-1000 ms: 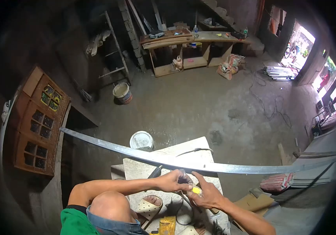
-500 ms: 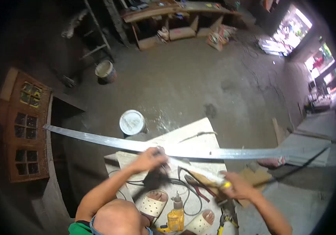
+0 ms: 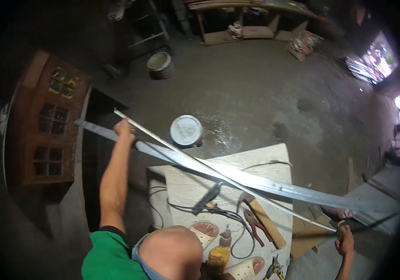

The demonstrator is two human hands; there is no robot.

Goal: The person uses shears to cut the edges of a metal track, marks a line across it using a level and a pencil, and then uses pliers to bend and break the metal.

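A long strip of tape measure blade (image 3: 195, 161) stretches slantwise between my two hands. My left hand (image 3: 125, 130) is closed on the blade near its free end, at the far left of the head view. Far to the right, my right hand (image 3: 345, 241) grips the tape's case, mostly hidden by the fingers. A long, shiny metal bar (image 3: 256, 179) lies under the blade and crosses it at a shallow angle. Below it on a pale board (image 3: 186, 184) are a wooden-handled hammer (image 3: 266, 223), red-handled pliers (image 3: 257, 228) and a black corded tool (image 3: 208, 198).
A yellow drill (image 3: 219, 256) stands between my sandalled feet, with yellow-and-black snips (image 3: 274, 269) at the right. A white-lidded bucket (image 3: 186, 131) stands behind the board, another bucket (image 3: 160, 64) farther off. A brown wooden panel with small panes (image 3: 53, 126) stands at left.
My left hand has moved far left along the metal bar and my right hand out to the right and down, with much more tape blade drawn out between them. The view has shifted.
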